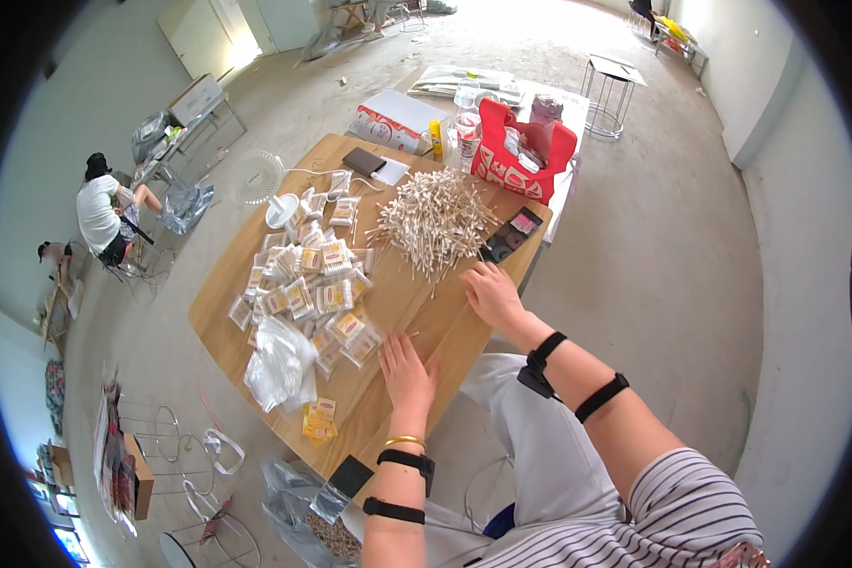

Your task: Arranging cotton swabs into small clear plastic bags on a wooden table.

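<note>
Cotton swabs [435, 222] lie in a loose heap toward the far right part of the wooden table [445, 327], well apart from the person's body, with a few strays trailing down toward the near edge. Filled small clear packets [312, 289] with yellow labels spread out left of the heap, and a bunch of empty clear bags [279, 364] sits at their near end, next to a few yellow label slips [318, 419].

Neither hand holds anything. Left hand [407, 371] rests flat on the bare wood, fingers spread, just beside the nearest packets and a stray swab. Right hand [492, 293] also lies palm down with fingers loosely spread, its fingertips close to the near fringe of the swab heap and just beside a dark flat device [511, 235].

To do the packing well, judging from the layout, the right hand should take a small bundle from the heap's near fringe, not dig into the middle, so the sticks stay aligned and none roll off the table edge. The left hand is well placed to pick one empty bag and hold its mouth open. Keeping finished packets to the left avoids mixing them with loose swabs
</note>
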`<state>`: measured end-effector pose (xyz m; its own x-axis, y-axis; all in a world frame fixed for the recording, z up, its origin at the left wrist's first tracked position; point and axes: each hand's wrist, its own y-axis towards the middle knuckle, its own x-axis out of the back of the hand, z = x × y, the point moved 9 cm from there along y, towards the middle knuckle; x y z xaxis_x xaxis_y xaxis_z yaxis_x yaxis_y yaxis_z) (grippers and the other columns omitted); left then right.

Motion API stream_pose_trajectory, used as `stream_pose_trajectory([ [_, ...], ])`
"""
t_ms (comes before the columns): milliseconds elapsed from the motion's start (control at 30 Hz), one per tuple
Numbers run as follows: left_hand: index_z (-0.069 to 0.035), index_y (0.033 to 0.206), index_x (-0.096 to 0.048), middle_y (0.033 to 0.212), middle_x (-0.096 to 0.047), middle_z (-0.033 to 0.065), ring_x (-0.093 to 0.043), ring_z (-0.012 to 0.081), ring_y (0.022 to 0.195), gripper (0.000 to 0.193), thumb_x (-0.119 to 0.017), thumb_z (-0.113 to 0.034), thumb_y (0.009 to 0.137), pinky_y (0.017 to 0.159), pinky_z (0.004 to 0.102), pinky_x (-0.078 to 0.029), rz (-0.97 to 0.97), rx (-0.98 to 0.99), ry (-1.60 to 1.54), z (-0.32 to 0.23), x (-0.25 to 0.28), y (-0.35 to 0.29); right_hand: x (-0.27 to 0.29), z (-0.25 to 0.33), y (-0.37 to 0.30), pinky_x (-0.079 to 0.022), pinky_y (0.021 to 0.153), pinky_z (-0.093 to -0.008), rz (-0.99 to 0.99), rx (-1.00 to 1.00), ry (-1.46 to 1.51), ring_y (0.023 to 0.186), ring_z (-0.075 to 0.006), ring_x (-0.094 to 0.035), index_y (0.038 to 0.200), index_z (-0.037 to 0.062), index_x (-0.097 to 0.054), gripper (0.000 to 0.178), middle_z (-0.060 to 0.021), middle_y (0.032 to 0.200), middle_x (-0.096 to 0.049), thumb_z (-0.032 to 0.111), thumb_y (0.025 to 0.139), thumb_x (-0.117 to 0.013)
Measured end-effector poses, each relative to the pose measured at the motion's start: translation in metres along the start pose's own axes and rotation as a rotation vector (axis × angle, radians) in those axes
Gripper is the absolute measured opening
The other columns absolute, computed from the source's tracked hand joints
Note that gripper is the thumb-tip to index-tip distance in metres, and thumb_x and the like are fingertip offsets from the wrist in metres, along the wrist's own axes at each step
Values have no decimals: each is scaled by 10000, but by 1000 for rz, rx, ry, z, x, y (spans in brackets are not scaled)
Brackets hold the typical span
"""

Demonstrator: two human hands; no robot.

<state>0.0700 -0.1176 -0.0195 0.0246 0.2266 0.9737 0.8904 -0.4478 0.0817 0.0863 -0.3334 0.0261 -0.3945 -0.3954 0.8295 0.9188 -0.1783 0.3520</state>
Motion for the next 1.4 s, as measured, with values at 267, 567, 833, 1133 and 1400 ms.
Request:
stream_pose_trajectory([
  [267,99,1499,-337,1579,-343,243,-324,381,1448,791,-601,-402,947,1203,511,-265,-61,-55,50,-30,-7,-41,-33,-1,53,-519,898,-391,53,266,-188,1091,-268,-598,1067,54,-655,242,-97,1180,-565,48,833,-597],
  [567,86,1514,-317,1595,-324,215,-333,398,1402,803,-610,-390,937,1173,540,-274,-66,-46,-39,-36,-6,-52,-57,39,17,-558,800,-421,188,270,136,941,-329,-649,893,15,-619,74,-145,971,-592,62,842,-593],
  [833,29,1542,-307,1609,-293,212,-353,414,1390,804,-622,-392,934,1161,554,-272,-87,-41,-91,-29,-9,-61,-42,97,-40,-547,804,-415,165,213,535,939,-335,-634,944,58,-657,137,-112,993,-603,48,808,-647],
  [1133,4,1583,-228,1664,-118,231,-172,450,1515,866,-623,-411,934,1219,600,-157,-102,-24,-72,-33,4,-33,21,-7,-9,-477,988,-430,5,129,73,1161,-308,-527,1077,106,-639,321,-83,1188,-585,34,766,-680],
  [1400,-25,1601,-205,1681,-190,121,-143,376,1548,845,-521,-506,982,1222,636,-82,39,-14,74,-35,-23,0,12,-29,8,-479,895,-457,-37,-11,69,1033,-332,-555,1064,92,-598,302,-115,1073,-566,135,800,-739],
])
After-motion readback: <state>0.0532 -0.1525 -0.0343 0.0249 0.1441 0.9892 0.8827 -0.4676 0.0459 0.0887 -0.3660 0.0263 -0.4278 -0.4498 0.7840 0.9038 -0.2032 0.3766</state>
